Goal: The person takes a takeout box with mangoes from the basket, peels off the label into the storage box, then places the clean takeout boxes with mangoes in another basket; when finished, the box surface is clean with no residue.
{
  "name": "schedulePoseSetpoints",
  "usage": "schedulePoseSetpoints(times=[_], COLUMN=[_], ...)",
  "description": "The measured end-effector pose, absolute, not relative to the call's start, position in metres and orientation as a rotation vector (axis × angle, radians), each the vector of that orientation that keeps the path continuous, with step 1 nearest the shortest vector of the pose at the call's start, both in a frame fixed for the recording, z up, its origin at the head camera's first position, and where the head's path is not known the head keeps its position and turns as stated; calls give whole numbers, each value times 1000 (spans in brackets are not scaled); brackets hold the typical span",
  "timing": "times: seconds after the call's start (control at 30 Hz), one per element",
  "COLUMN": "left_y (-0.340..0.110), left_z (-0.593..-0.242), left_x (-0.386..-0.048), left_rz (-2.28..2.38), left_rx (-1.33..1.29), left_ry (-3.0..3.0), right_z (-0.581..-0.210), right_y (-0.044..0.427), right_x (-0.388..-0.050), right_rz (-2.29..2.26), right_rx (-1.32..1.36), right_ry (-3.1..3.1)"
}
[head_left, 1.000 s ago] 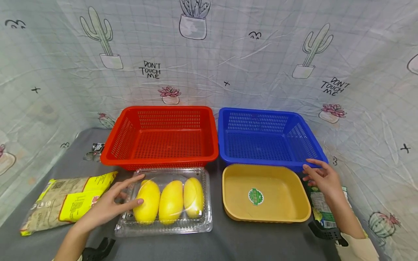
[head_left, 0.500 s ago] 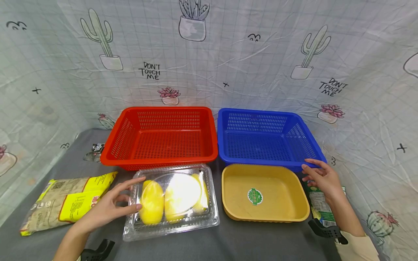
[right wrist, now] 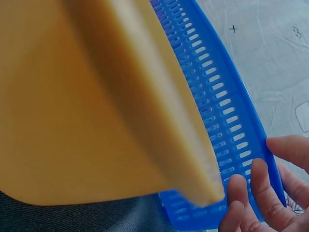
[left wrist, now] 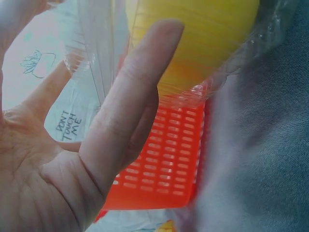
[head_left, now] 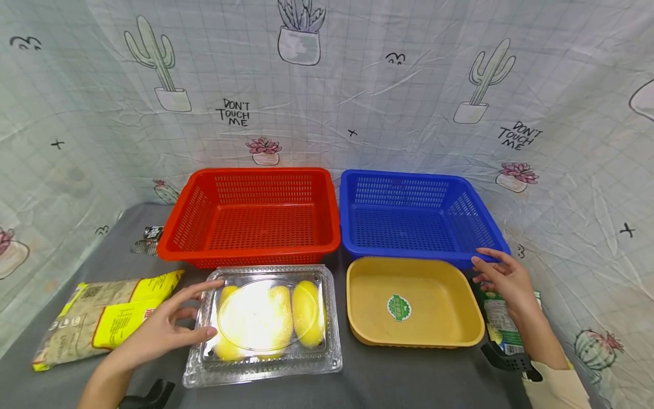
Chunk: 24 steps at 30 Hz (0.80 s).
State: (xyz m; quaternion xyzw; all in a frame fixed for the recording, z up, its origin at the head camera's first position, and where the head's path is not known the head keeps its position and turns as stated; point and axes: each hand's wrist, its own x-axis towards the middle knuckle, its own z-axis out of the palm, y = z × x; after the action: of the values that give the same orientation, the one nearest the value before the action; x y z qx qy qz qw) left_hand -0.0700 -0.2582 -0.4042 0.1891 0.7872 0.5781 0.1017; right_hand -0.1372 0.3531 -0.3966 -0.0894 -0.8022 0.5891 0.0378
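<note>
The person's left hand (head_left: 158, 326) is at the left edge of a clear plastic lidded box (head_left: 245, 372), its thumb and index finger straight and spread apart, their tips touching the box. Inside the box lie yellow oval fruits (head_left: 306, 312); a strong glare on the lid hides much of those on the left, while the rightmost shows plainly. The box sits a little askew on the grey cloth-covered table (head_left: 378, 380), just in front of a red perforated plastic basket (head_left: 250, 253). The right hand (head_left: 503, 281) is at the near right corner of a blue perforated plastic basket (head_left: 398, 252), its fingers loosely bent and parted beside the rim; how firmly they touch it I cannot tell. Between the box and the right forearm stands a mustard-coloured plastic tub (head_left: 434, 318) with a round green-and-white sticker (head_left: 399, 307), near the front of the blue basket. A beige-and-yellow packet (head_left: 107, 315) lies left of the box, partly behind the left hand, and a green packet (head_left: 501, 318) lies partly hidden under the right forearm. A small black packet (head_left: 148, 241) is beside the red basket's left side.
</note>
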Motion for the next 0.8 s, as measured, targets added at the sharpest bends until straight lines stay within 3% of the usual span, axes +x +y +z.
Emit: schedulePoseSetpoints(times=[0.8], left_y=[-250], left_z=[-388], left_x=[-74], left_rz=[1846], left_rx=[752], left_ry=[2223], right_z=[-399], right_y=[352], right_x=[-137], right_rz=[1938], right_rx=[-274], right_ry=[-2333])
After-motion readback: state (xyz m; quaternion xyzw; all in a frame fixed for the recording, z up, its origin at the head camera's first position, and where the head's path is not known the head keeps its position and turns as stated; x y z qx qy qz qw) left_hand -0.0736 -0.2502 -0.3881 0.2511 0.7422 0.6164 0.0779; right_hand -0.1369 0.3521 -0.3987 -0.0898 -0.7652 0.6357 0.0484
